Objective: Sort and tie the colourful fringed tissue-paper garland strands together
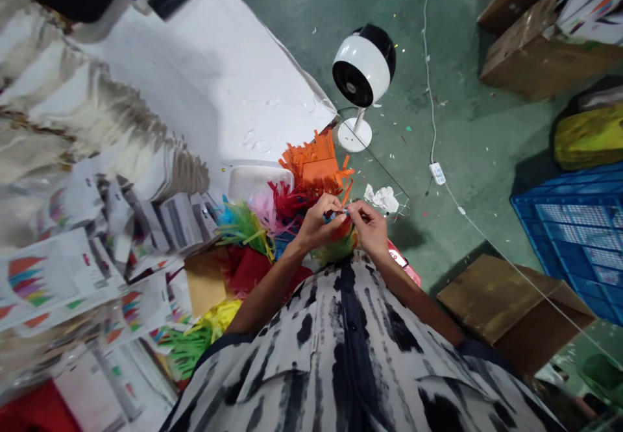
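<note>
While you bend over the work, your left hand and right hand meet just in front of your patterned shirt, tips almost touching. Left fingers curl round toward the thumb and pinch the upper end of a multicoloured strip bunch, a bit of blue showing between them; right fingers, drawn together against their thumb, pinch at the same end from the other side. The exact hold is too small to make out. The bunch hangs below your hands, close against the shirt front, green, yellow and red strips visible. Just beyond your hands: an orange fringed bundle, with red strips beside it, then pink strips and a blue, green and yellow bundle farther left. A translucent tray sits near these on the white table. To your left, printed packs lie in overlapping piles; yellow strips and green strips lie near your left elbow. Past the table's corner, on the green floor, stands a white and black fan. Crumpled white paper shows just beyond your right hand. Farther right, well apart from the work: a power strip, a cardboard box and a blue crate.
</note>
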Tool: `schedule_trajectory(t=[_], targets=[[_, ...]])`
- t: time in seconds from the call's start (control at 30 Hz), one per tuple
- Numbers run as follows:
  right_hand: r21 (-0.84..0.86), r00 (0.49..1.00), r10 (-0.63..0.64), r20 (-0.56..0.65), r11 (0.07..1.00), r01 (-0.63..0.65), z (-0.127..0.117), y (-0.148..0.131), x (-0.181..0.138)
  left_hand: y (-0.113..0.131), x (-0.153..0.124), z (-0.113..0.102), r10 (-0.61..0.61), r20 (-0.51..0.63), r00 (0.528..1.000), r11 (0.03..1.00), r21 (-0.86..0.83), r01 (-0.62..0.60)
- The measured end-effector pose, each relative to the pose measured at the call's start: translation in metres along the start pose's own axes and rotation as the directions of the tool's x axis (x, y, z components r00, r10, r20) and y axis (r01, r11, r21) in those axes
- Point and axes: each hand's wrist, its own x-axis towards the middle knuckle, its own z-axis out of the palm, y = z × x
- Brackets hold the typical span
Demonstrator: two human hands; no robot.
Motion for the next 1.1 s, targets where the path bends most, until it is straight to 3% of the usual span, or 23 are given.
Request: schedule_trajectory(t=[0.13, 0.3, 0.47, 0.63, 0.87, 1.03, 1.1], targets=[[-0.083, 0.992, -0.092, -0.092, 0.993, 0.084, -0.005, 0.004, -0.005, -0.006, -0.017, 0.007, -0.095, 0.029, 0.995, 0.995, -0.021, 0.095], [-0.205, 0.973, -0.200, -0.112, 0.963, 0.175, 0.001, 0.018, -0.012, -0.014, -0.047, 0.017, -0.199, -0.002, 0.980, 0.978, 0.061, 0.199], [-0.195, 0.974, -0.204, -0.097, 0.964, 0.183, 0.007, 0.024, -0.010, -0.022, -0.061, -0.002, -0.265, -0.067, 0.962, 0.943, 0.188, 0.273], [-0.037, 0.984, -0.179, -0.012, 0.983, 0.178, 0.013, 0.014, -0.005, -0.025, -0.036, -0.033, -0.286, -0.197, 0.938, 0.855, 0.389, 0.343], [0.080, 0.997, -0.060, -0.047, 0.995, 0.064, 0.020, 0.011, 0.001, -0.031, 0.006, -0.039, -0.350, -0.241, 0.905, 0.725, 0.542, 0.424], [0.113, 0.998, -0.006, -0.056, 0.994, 0.013, 0.021, 0.014, 0.010, -0.006, 0.003, -0.054, -0.248, -0.256, 0.934, 0.763, 0.542, 0.351], [0.124, 0.999, 0.012, -0.052, 0.992, -0.006, 0.023, 0.013, 0.013, 0.007, 0.002, -0.057, -0.177, -0.239, 0.955, 0.821, 0.499, 0.277]])
